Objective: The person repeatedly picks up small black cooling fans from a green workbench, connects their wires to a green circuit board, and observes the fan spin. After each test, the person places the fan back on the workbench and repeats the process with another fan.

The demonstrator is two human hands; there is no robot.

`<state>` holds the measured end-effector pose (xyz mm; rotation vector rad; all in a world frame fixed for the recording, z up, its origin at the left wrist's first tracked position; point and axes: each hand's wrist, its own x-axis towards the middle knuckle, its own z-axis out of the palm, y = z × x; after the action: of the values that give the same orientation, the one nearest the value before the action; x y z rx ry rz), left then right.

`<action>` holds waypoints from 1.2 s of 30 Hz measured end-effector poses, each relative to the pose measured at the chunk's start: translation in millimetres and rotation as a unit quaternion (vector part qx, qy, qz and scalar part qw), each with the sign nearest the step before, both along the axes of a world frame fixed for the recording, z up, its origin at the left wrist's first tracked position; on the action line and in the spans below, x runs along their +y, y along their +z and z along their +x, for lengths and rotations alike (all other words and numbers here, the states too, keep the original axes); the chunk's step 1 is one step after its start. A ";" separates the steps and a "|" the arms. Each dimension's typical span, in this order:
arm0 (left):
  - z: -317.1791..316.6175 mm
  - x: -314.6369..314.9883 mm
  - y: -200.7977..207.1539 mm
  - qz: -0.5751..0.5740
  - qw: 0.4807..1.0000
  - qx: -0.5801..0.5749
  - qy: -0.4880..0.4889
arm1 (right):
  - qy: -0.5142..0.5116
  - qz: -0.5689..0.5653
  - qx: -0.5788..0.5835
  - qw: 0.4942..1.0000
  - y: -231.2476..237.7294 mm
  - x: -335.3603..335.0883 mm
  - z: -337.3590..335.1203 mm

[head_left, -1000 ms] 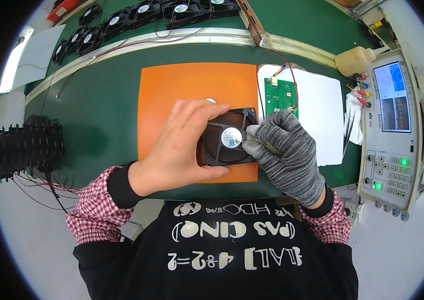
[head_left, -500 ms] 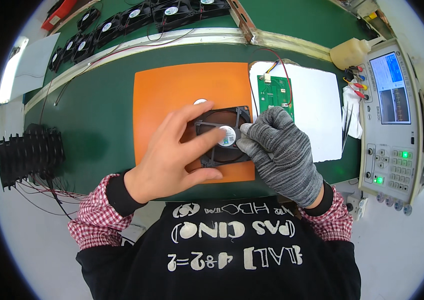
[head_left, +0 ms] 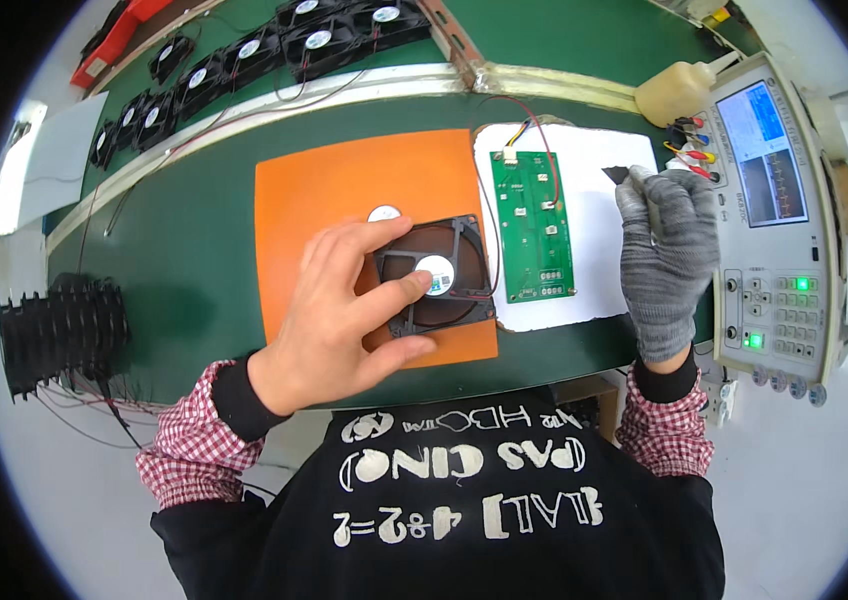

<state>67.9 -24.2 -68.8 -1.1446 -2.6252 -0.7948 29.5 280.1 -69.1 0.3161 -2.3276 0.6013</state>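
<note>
Presently, findings as follows.

Left hand: the bare left hand (head_left: 344, 320) lies spread over the black cooling fan (head_left: 436, 277); its forefinger presses on the round white hub label, its thumb lies against the frame's near edge. It steadies the fan and does not clamp it.

Right hand: the grey-gloved right hand (head_left: 666, 255) is curled shut on a slim dark-tipped tool (head_left: 634, 178), which looks like a probe or pen; its exact kind cannot be told.

Fan position: flat on the orange mat (head_left: 344, 190), at the mat's right near corner, just beside the green circuit board (head_left: 534, 225).

Wiring: red and black leads run from the fan toward the board, which rests on a white sheet (head_left: 604, 290).

Handling advice: in my judgement, downward pressure is best kept on the hub so the blades cannot turn, with the thumb bracing the frame; the leads should stay slack and free of the tool tip.

Other items on mat: a small white disc (head_left: 384, 213) lies just beyond the left fingers.

Containers: a cream plastic bottle (head_left: 674, 92) stands at the far right of the bench (head_left: 194, 290); its contents cannot be seen.

Surroundings: a test instrument (head_left: 774, 220) with a lit screen stands right of the sheet; a row of like fans (head_left: 244, 60) runs along the far side; a black finned stack (head_left: 64, 330) lies at the left.
</note>
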 end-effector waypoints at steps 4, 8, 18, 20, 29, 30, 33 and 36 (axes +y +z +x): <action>-8.3 24.5 22.3 -0.041 0.998 -0.028 0.047 | -0.035 0.154 -0.095 0.983 -10.8 23.8 -8.3; -17.1 31.6 20.4 -0.084 0.994 -0.062 0.009 | 0.196 -0.046 -0.198 0.959 -19.1 3.0 -21.4; -3.6 -3.0 100.7 0.292 0.866 -0.389 -0.118 | 0.248 -0.011 -0.207 0.946 -27.7 -3.2 -34.8; -2.5 -9.3 82.2 0.352 0.813 -0.458 -0.068 | 0.243 0.008 -0.206 0.948 -30.0 -5.0 -35.1; -10.6 -14.4 45.8 0.372 0.902 -0.098 0.198 | 0.265 -0.035 -0.197 0.943 -35.7 -3.7 -37.1; -20.2 -5.9 48.0 0.342 0.930 0.021 0.131 | 0.259 -0.004 -0.194 0.946 -34.1 -3.7 -36.5; -105.7 52.7 72.8 0.036 0.954 0.296 -0.018 | 0.189 0.026 -0.172 0.966 -34.2 1.4 -31.9; -183.2 72.8 39.7 0.156 0.950 0.253 0.100 | 0.173 -0.124 -0.151 0.965 -29.1 0.1 -29.6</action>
<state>-115.3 48.6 -29.1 -0.8393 -2.0631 -0.7243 -0.1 280.2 -98.3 0.5510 -2.4633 1.1744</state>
